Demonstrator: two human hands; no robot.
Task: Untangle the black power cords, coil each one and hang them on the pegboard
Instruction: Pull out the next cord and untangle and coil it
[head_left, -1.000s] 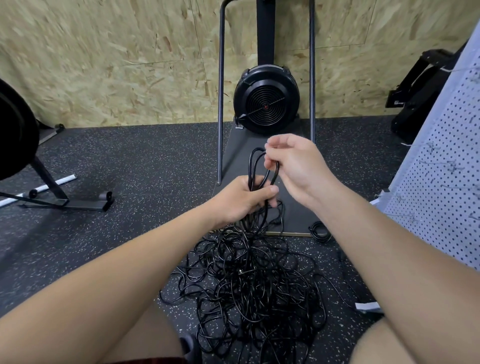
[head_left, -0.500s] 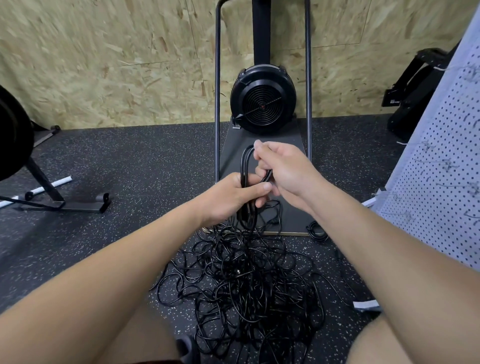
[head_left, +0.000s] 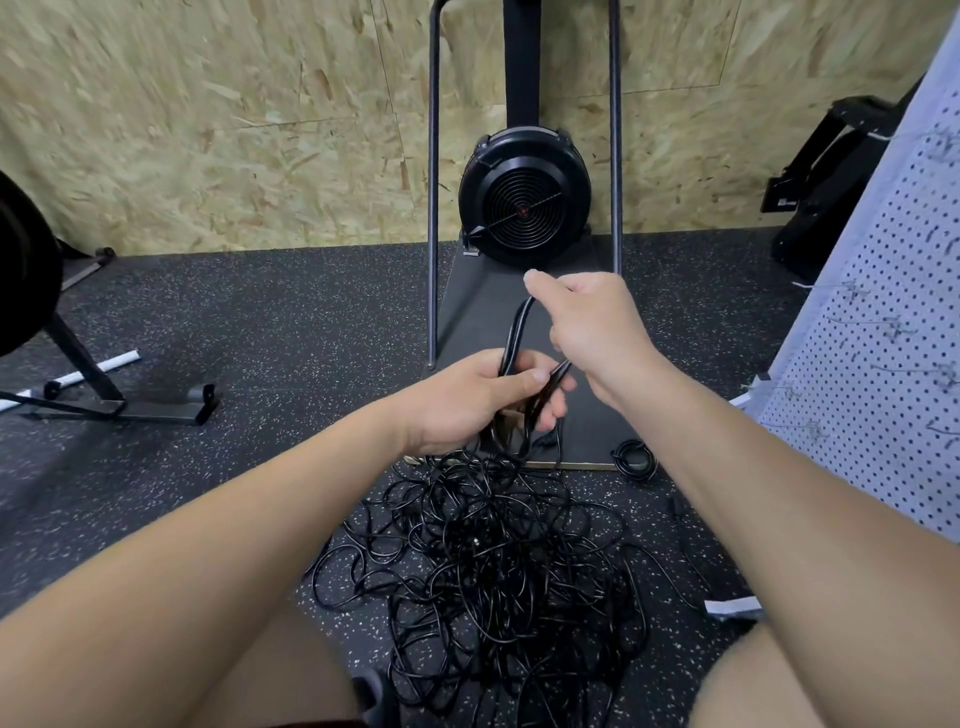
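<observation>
The left hand (head_left: 467, 397) is gripping a bundle of cord loops (head_left: 514, 338), its thumb lying across the strands and its fingers curling under them. The loops are rising out of the fist in a narrow arc toward the right hand (head_left: 592, 327), which is hovering just above and beyond the left one with its fingers curled; it is closing on the top of the arc, with a strand also running out from under its heel down to the left hand. Below the left hand the strands are dropping straight into the tangle (head_left: 498, 561), a wide heap of black cords sprawling on the speckled floor (head_left: 260, 364) between the person's knees. A small coil (head_left: 634, 460) is lying apart from the heap, just beside the near right corner of the dark base plate (head_left: 483, 312). A round black fan (head_left: 524, 200) is sitting at the far end of that plate, flanked by two upright tubes, against a chipboard wall (head_left: 208, 130). The pegboard (head_left: 883, 364) is standing at the right edge, white, with wire hooks sticking out of it. A black stand (head_left: 104, 395) is resting on the floor at the left.
</observation>
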